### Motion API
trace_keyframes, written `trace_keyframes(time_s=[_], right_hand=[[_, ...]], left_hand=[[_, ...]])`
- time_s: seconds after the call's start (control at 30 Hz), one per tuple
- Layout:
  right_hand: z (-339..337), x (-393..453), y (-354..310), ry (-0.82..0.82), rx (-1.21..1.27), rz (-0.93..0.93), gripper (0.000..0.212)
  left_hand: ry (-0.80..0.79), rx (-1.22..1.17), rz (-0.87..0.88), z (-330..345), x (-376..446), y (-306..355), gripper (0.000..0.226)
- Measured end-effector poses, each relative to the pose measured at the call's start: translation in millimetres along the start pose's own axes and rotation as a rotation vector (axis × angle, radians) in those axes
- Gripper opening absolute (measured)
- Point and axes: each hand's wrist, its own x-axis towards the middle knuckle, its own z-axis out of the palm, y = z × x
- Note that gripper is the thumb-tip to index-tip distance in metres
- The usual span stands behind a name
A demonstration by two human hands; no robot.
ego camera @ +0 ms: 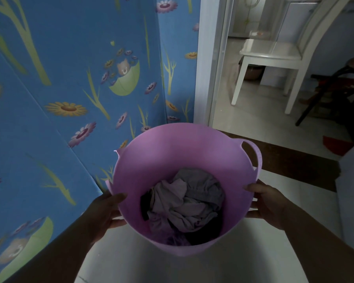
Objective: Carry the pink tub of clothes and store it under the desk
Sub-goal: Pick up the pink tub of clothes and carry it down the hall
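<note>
Round pink flexible plastic tub [172, 152]: held aloft over pale floor tiles [264, 180], before a doorway. Contents: crumpled grey and dark clothes [188, 203]. Left hand [104, 213] and right hand [268, 203]: each grip clasped on opposite rims. Blue floral wall [49, 78] to the left.

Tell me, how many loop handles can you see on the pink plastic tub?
1 for certain: an open loop handle on the right rim of the pink plastic tub. A nub at the left rim may belong to a second handle, mostly hidden.
</note>
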Motion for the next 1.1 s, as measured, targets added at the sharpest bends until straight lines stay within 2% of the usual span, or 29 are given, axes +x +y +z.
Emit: trace_keyframes(time_s=[0.33, 0.87, 1.1], right_hand=[[-1.1, 5.2, 1.4, 0.026, 0.013, 0.004, 0.042], [-1.2, 7.5, 3.6, -0.021, -0.004, -0.008, 0.042], [-2.2, 5.9, 4.0, -0.035, -0.007, -0.021, 0.048]], left_hand=[[0.004, -0.012, 0.007, -5.0, 6.3, -5.7, 0.03], [-0.069, 0.019, -0.051, -4.4, 9.7, -4.8, 0.051], [-0.058, 0.022, -0.049, -4.5, 11.0, -5.8, 0.044]])
